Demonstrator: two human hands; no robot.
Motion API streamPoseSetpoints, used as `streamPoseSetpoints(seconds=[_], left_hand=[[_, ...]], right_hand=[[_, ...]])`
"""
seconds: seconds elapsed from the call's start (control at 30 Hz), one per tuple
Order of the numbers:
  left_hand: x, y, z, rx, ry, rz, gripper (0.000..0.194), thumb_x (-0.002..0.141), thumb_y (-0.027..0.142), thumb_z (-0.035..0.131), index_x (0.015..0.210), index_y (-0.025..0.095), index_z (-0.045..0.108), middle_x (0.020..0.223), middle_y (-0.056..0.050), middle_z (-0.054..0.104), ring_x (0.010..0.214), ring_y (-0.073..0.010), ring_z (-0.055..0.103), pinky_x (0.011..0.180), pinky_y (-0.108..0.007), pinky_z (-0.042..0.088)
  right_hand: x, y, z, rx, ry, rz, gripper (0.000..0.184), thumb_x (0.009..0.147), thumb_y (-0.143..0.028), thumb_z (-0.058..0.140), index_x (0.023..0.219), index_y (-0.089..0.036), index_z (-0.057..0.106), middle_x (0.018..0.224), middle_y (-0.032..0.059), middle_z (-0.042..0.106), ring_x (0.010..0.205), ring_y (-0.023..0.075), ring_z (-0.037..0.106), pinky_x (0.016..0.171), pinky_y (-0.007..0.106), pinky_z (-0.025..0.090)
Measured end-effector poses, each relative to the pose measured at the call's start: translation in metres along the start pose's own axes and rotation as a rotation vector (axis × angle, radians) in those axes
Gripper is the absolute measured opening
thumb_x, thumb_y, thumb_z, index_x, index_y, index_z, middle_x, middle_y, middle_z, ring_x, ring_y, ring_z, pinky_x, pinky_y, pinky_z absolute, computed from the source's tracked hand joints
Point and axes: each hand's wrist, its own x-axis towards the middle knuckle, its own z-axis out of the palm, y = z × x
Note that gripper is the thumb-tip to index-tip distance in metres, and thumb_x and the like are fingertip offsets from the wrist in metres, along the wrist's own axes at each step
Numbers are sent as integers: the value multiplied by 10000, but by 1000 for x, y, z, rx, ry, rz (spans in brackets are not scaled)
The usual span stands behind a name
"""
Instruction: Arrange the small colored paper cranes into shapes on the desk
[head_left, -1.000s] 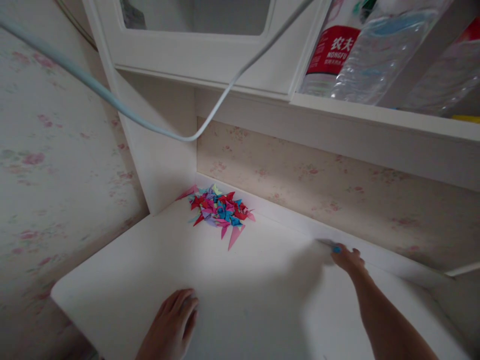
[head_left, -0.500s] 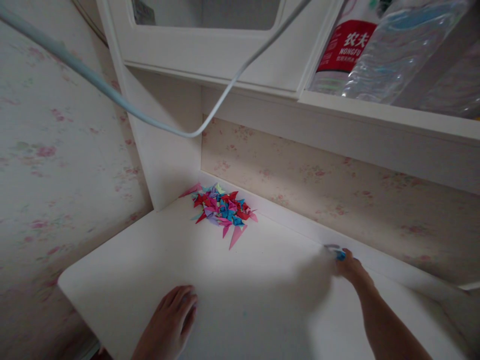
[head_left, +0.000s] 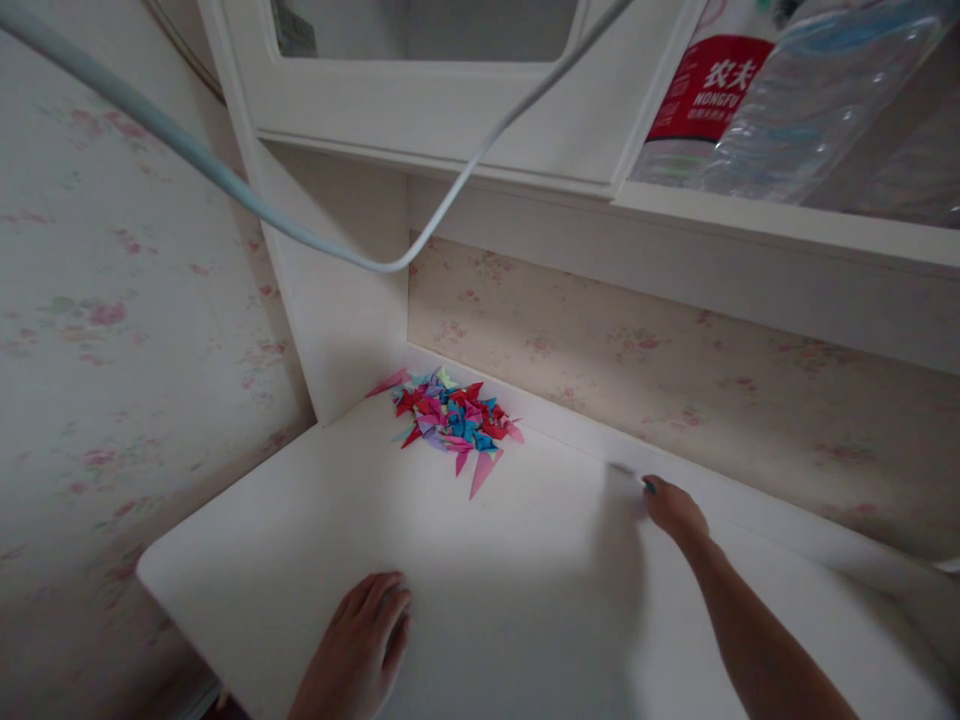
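Clearly, the right hand [head_left: 675,508] pinches a small blurred object [head_left: 646,485], blue near the fingertips, its pale end pointing toward ten o'clock, near the desk's back edge. The heap of folded paper pieces [head_left: 454,418], pink, red, blue, purple and yellow-green, lies well apart, at ten o'clock from that hand and one o'clock from the left hand [head_left: 360,640]. The left hand rests palm-down, fingers loosely curled; whether it grips anything is hidden. Up at one o'clock in the view, a bottle [head_left: 705,100] wears a red label reading "农夫" and "NONGFU"; the smaller line is illegible. Clear plastic bottles stand beside it on the shelf [head_left: 787,220]. The desk [head_left: 480,620] is white, the wallpaper [head_left: 82,330] floral, and a pale cable [head_left: 315,238] droops across the front.
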Motion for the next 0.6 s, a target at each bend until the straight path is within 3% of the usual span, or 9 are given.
streamPoseSetpoints(seconds=[0.1,0.27,0.37,0.43,0.53,0.6], left_hand=[[1,2,-4,-19,5,2,190,886,253,534,1064,250,601,1131,-52,643,1088,-229,598,928,-423,532],[5,6,-11,-70,-25,-16,156,887,232,524,1020,240,606,1112,-55,640,1069,-228,603,927,-425,529],[4,6,-12,-103,-14,-35,136,889,232,523,986,232,617,1110,-68,636,1066,-231,605,925,-423,530],[2,5,-12,-125,29,-42,127,890,238,526,966,226,628,1113,-79,636,1067,-234,608,922,-419,534],[-2,2,-12,-184,94,-17,131,891,258,535,950,227,647,1072,-79,658,1037,-229,626,905,-403,546],[-3,2,-14,-246,139,-8,147,895,289,537,949,228,659,1015,-73,681,991,-221,643,882,-390,557]], right_hand=[[-3,-56,8,74,25,-112,264,839,-271,476,1012,-223,670,821,131,702,774,285,679,718,405,498],[-5,-164,14,239,8,-393,396,901,-310,449,1287,-268,524,1117,44,681,937,175,653,858,287,485],[-12,-213,11,398,-86,-535,582,849,-272,525,1417,-269,401,1325,61,571,1008,189,635,920,329,474],[-26,-232,6,498,-140,-521,548,827,-301,565,1366,-253,476,1324,71,570,1024,211,622,950,360,450],[-63,-243,-4,585,-174,-451,330,878,-421,497,1069,-210,665,1073,55,688,922,200,633,908,339,459],[-99,-242,-12,622,-178,-424,435,925,-504,374,811,-206,670,846,37,694,810,187,632,840,317,487]])
